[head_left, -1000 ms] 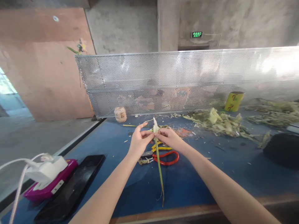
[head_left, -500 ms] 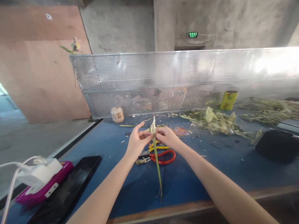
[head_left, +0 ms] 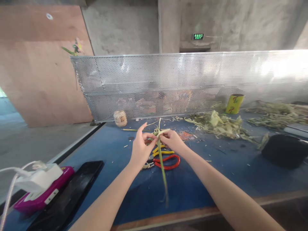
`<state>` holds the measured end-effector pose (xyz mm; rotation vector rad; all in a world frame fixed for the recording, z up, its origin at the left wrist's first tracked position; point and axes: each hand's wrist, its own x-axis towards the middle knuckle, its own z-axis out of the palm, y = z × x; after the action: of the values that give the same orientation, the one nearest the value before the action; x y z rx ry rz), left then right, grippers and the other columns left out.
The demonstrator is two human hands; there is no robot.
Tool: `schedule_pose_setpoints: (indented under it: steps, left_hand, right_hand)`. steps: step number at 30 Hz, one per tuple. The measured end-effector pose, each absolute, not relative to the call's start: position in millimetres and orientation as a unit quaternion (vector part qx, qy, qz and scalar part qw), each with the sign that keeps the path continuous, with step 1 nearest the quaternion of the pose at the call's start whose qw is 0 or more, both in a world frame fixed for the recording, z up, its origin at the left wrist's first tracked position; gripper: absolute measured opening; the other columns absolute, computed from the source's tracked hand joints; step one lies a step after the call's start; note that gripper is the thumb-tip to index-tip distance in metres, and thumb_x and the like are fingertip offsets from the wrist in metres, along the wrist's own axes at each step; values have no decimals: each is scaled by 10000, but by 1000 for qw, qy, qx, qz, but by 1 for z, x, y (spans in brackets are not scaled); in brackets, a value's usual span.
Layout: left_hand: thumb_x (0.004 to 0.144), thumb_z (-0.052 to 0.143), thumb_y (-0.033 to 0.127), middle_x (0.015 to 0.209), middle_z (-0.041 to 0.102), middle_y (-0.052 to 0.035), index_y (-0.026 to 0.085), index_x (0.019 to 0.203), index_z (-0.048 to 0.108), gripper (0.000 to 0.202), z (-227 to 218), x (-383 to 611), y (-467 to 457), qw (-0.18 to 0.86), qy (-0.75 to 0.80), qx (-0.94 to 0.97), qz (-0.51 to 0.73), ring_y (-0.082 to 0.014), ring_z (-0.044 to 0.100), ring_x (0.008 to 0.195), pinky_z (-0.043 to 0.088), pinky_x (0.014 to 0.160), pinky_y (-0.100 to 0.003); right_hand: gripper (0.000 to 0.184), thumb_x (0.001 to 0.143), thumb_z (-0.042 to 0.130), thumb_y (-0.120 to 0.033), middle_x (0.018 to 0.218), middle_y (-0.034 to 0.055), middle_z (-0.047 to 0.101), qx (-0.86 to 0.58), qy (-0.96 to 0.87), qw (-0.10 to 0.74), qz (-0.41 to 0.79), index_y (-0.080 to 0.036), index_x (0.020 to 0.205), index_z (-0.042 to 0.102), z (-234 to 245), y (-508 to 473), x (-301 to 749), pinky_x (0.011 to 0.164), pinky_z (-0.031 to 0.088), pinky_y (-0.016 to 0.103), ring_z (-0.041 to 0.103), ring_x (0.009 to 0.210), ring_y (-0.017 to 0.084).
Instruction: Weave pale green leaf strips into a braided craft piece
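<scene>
Between my two hands, above the middle of the table, is a long green plant-leaf strip whose tail hangs down toward the front edge. My left hand pinches it near the top with thumb and index finger, other fingers raised. From the right, my right hand is closed in a pinch at the same spot, where a pale strip end slants across. Fingertips hide the exact crossing. Below lie red-handled scissors and a yellow-handled tool, partly behind the strip. A small braided piece sits by the scissors' blades.
A black phone and a magenta power strip with white chargers lie at left. A twine roll stands near the perforated metal screen. Dried leaves, a yellow cylinder and a black object are on the right.
At the pinch point the pale strands, upright before, have spread, and one now slants right over my right fingers. Both hands stay in nearly the same place; the strip's tail sways slightly.
</scene>
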<state>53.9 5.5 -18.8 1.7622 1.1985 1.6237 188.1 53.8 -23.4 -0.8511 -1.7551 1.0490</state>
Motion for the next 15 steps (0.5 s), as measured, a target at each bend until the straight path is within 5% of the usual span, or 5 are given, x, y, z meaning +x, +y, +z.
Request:
schedule_pose_setpoints:
  steps: [15]
  left_hand:
    - [653,637,230,789,613,-28,205,1348,111,872,-17,56,5,306,410,623,591,-150,591,719,470,569,-247]
  right_hand:
    - [177,695,469,-268,384,-93,336,-309,-692,456,467,-185,571,373,-22,52,190,340,209,168,275,321,33]
